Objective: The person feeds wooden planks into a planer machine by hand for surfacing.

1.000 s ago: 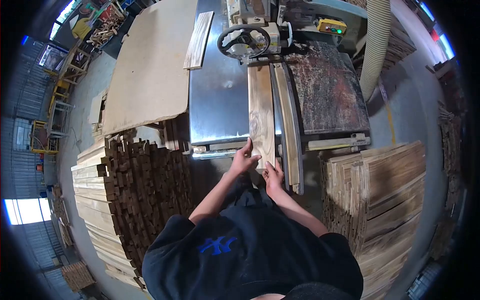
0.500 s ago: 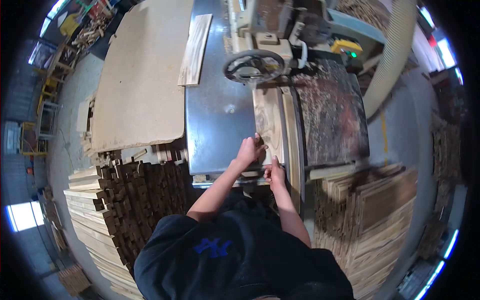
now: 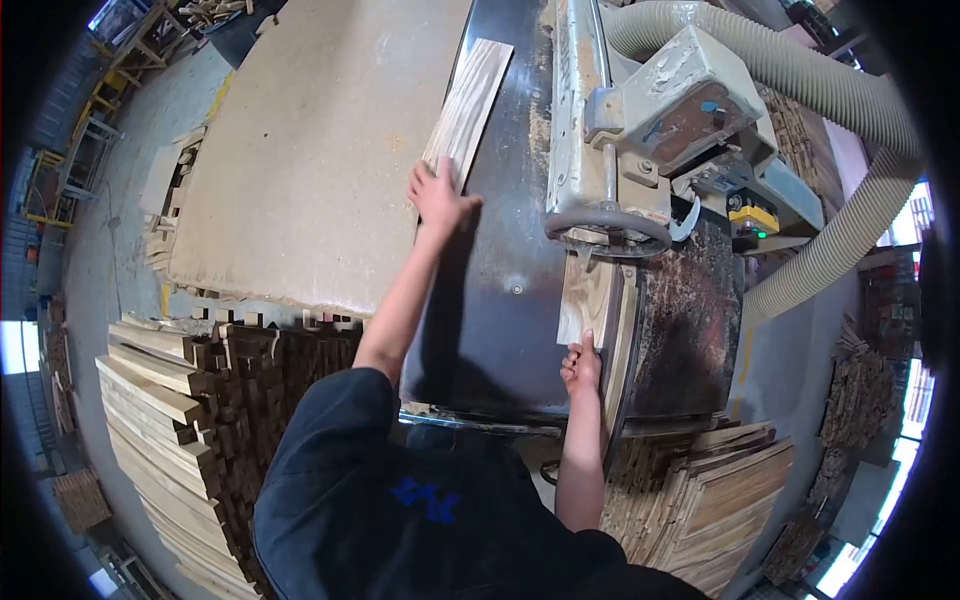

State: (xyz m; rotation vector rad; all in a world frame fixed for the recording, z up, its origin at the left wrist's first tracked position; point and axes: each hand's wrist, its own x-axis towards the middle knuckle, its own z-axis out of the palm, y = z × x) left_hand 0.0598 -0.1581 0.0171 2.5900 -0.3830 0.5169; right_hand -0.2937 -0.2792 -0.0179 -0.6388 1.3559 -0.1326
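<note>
My right hand point(image 3: 581, 368) is closed at the near end of a wooden board point(image 3: 585, 300), thumb on top and fingers curled. This board lies on the machine's metal table point(image 3: 490, 340) along the fence point(image 3: 625, 330), its far end hidden under the machine head. My left hand point(image 3: 438, 195) reaches forward with fingers spread over the near end of a second board point(image 3: 475, 105). That board lies slanted across the seam between the metal table and a large tan panel point(image 3: 310, 150); its near end is partly covered by the hand.
A handwheel point(image 3: 610, 232) sits on the machine head point(image 3: 665, 110), close beyond my right hand. A ribbed hose point(image 3: 800, 280) curves down at the right. Stacked wood strips point(image 3: 160, 420) stand at the left, and stacked boards point(image 3: 720, 490) at the right.
My left hand has left the board by the fence and moved forward and left to the second board. The fence board has gone further under the machine head, my right hand still at its end.
</note>
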